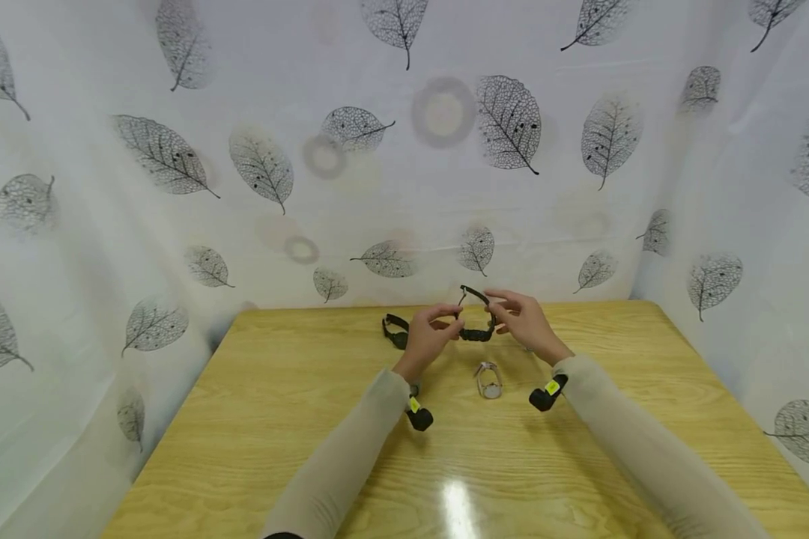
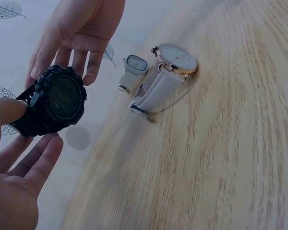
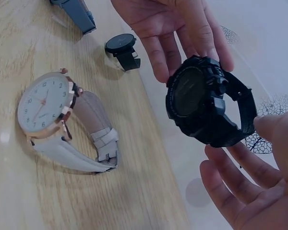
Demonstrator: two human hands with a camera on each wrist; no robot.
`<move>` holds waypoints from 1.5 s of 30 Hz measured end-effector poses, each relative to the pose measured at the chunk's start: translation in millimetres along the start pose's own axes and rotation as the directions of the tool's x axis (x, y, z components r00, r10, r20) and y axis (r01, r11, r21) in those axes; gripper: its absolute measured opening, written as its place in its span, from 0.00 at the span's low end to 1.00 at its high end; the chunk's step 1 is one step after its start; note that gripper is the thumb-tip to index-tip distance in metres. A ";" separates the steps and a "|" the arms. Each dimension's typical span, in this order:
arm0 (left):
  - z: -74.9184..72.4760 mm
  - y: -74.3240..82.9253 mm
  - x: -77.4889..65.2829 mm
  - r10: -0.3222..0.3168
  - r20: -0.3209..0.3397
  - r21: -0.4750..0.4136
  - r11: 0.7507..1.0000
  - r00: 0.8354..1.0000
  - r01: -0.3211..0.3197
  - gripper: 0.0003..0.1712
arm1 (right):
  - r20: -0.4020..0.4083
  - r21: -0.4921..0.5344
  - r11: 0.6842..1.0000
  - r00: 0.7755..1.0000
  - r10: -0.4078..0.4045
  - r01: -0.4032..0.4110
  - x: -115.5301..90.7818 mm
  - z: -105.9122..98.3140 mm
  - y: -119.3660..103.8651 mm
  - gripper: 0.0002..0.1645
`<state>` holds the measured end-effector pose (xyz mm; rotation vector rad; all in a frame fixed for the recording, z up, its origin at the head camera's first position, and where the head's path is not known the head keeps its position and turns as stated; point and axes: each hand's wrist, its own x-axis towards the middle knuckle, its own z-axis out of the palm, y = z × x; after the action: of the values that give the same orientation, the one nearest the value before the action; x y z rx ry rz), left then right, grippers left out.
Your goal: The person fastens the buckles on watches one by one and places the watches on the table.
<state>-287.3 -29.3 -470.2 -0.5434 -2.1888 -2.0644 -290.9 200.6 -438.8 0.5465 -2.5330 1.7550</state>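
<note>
Both hands hold a chunky black wristwatch (image 1: 475, 335) above the far part of the table, its strap closed in a loop. My left hand (image 1: 428, 337) pinches the strap on one side, with its thumb pressed to the band in the left wrist view. On the other side, my right hand (image 1: 522, 322) grips the strap between thumb and fingers. The dark round face (image 3: 189, 91) is turned toward the wrists. Below the hands, a white-strapped watch with a rose-gold case (image 1: 491, 390) lies on the table.
Beyond my left hand sits a slimmer black watch (image 1: 398, 335). A small white watch (image 2: 135, 63) stands on the right, mostly behind my right hand in the head view. Part of a blue-grey strapped watch (image 3: 79, 15) shows too. A leaf-print curtain (image 1: 270, 247) borders the wooden table (image 1: 276, 389).
</note>
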 end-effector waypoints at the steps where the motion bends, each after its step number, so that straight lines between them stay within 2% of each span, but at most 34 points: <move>1: -0.5 -0.1 -0.7 0.000 0.003 -0.001 1.000 1.000 0.000 0.15 | -0.002 0.004 1.000 1.000 -0.004 0.004 0.6 -0.1 0.4 0.27; 10: -4.2 0.9 -8.0 0.015 0.031 -0.005 1.000 0.999 -0.015 0.14 | -0.013 0.017 0.999 0.999 -0.042 0.042 2.1 0.2 3.1 0.25; 17: -6.7 -0.8 -10.8 0.063 0.010 0.034 0.997 0.998 -0.064 0.14 | -0.027 0.059 0.998 0.999 -0.035 0.036 -3.6 5.7 -1.2 0.23; 25: -6.8 5.3 -11.7 0.074 -0.057 -0.077 0.994 0.996 -0.079 0.12 | -0.045 0.116 0.992 0.998 -0.045 0.050 -7.2 12.6 -6.0 0.23; 28: -6.9 7.7 -12.9 0.050 -0.073 -0.125 0.990 0.996 -0.059 0.12 | -0.059 0.116 0.991 0.997 -0.056 0.062 -8.9 13.7 -6.7 0.22; 34: -6.5 10.2 -12.7 -0.050 -0.078 -0.219 0.975 0.996 0.032 0.16 | -0.069 0.121 0.989 0.994 -0.080 0.088 -13.1 13.0 -8.8 0.22; 40: -7.4 13.4 -13.3 -0.145 -0.058 -0.250 0.960 0.988 0.126 0.16 | -0.047 0.122 0.989 0.996 -0.081 0.086 -17.3 13.5 -9.5 0.20; 45: -7.6 13.1 -14.9 -0.167 -0.041 -0.258 0.954 0.985 0.151 0.17 | -0.034 0.125 0.989 0.996 -0.078 0.082 -19.3 14.0 -6.9 0.21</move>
<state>-270.6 -39.4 -461.6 -0.3233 -2.0067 -2.4297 -268.2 191.1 -441.8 0.6136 -2.3582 1.8890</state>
